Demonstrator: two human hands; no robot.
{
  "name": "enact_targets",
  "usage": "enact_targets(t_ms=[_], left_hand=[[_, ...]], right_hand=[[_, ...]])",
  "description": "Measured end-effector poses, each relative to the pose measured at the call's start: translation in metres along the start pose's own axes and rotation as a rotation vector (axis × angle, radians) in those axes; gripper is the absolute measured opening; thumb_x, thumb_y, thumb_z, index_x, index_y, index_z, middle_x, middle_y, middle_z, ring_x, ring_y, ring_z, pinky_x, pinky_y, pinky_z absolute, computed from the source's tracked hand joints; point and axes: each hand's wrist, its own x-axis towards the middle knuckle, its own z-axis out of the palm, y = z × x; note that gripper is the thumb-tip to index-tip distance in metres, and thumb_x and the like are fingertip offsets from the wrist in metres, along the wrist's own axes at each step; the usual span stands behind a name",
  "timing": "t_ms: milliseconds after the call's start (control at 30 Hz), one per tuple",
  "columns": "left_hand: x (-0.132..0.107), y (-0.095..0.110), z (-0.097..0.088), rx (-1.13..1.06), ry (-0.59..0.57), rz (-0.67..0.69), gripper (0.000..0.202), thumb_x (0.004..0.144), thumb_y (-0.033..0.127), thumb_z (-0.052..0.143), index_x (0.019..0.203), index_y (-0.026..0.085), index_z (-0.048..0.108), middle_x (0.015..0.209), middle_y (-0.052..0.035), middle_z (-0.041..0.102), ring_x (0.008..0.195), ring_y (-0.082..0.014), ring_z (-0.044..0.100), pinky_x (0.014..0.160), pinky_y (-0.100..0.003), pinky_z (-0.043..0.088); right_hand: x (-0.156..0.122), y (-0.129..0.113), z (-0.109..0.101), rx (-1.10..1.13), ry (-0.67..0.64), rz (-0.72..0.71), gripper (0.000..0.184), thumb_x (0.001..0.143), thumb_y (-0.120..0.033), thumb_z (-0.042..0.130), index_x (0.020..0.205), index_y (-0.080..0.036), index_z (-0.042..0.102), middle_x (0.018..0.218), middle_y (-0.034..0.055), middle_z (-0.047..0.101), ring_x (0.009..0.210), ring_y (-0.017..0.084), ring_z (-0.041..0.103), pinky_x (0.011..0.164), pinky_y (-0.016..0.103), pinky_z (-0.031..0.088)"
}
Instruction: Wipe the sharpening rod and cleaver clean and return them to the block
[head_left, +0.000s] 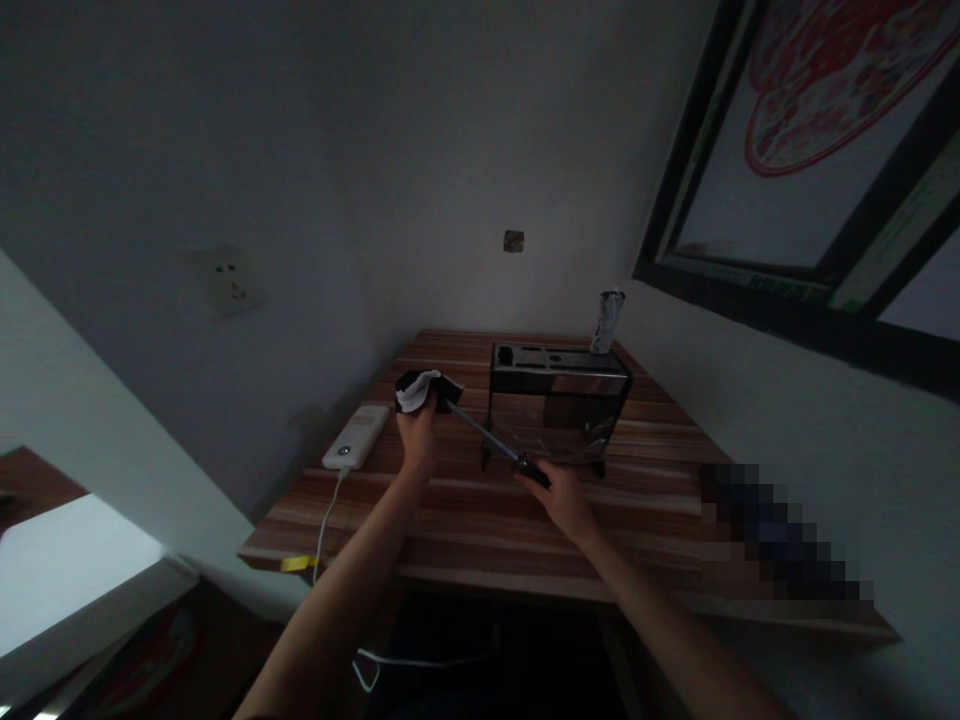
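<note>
My left hand [417,432] is closed around a bunched black and white cloth [417,392] above the left part of the tabletop. Gripped in my right hand [562,498] is a black-handled tool with a long, thin metal shaft [484,431]. It slants up and left from the handle, and its far end reaches the cloth. Whether the shaft is a round rod or a narrow blade seen edge-on, I cannot tell. Just behind my right hand stands a knife block [559,383] with a slotted metal top and see-through front. A foil-like wrapped object [607,322] sticks up from its right end.
A white power bank [357,437] lies left of my left hand, with a white cable [325,520] running over the front edge of the striped wooden table [465,545]. Yellow tape [298,563] marks the front-left edge. Blurred-out dark item [772,530] lies at right. Walls enclose the table.
</note>
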Motion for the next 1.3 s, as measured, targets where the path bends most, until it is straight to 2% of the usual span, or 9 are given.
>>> enact_targets(t_ms=[267,500,767,933,1133,1300], left_hand=[[0.002,-0.003,0.001,-0.04,0.048,-0.053,0.043,0.064,0.037,0.067,0.102,0.019,0.058,0.103,-0.0048,0.062,0.095,-0.0171,0.059,0.081,-0.027,0.046],[-0.004,0.002,0.005,-0.099,0.017,-0.124,0.041,0.06,0.036,0.07,0.095,0.017,0.061,0.095,-0.0044,0.065,0.092,-0.0174,0.06,0.08,-0.028,0.045],[-0.011,-0.001,0.005,-0.059,-0.016,-0.139,0.043,0.06,0.036,0.07,0.097,0.017,0.06,0.098,-0.0055,0.064,0.093,-0.0178,0.059,0.081,-0.028,0.045],[-0.025,0.002,0.011,0.015,-0.119,-0.128,0.039,0.061,0.034,0.069,0.094,0.015,0.061,0.095,-0.0059,0.065,0.09,-0.0186,0.06,0.08,-0.028,0.045],[-0.044,0.018,0.023,0.13,-0.275,-0.119,0.028,0.059,0.029,0.07,0.083,0.015,0.064,0.086,-0.0049,0.067,0.083,-0.019,0.062,0.078,-0.03,0.047],[-0.062,0.02,0.027,0.138,-0.511,-0.157,0.025,0.062,0.026,0.069,0.083,0.014,0.063,0.088,-0.0066,0.068,0.082,-0.0189,0.063,0.077,-0.03,0.049]], right_hand=[[-0.001,0.0,-0.001,-0.037,-0.006,0.02,0.027,0.077,-0.044,0.055,0.08,-0.018,0.065,0.077,0.0056,0.069,0.068,0.021,0.063,0.06,0.027,0.044],[-0.002,0.007,-0.001,-0.068,-0.016,0.035,0.028,0.077,-0.044,0.055,0.082,-0.018,0.065,0.077,0.0062,0.069,0.071,0.022,0.063,0.063,0.029,0.045],[-0.002,0.005,-0.002,-0.063,-0.012,0.039,0.027,0.077,-0.043,0.055,0.086,-0.018,0.064,0.082,0.0064,0.069,0.075,0.023,0.064,0.065,0.029,0.045],[-0.001,0.006,-0.001,-0.033,0.017,0.033,0.027,0.077,-0.042,0.056,0.087,-0.018,0.064,0.084,0.0067,0.069,0.077,0.023,0.064,0.068,0.029,0.046],[-0.002,0.005,-0.002,-0.02,0.026,0.031,0.028,0.076,-0.043,0.057,0.085,-0.018,0.065,0.081,0.007,0.069,0.074,0.023,0.064,0.066,0.029,0.046],[-0.003,0.004,-0.001,-0.024,0.035,0.031,0.025,0.076,-0.041,0.056,0.083,-0.018,0.064,0.075,0.0064,0.068,0.068,0.021,0.063,0.062,0.028,0.045]])
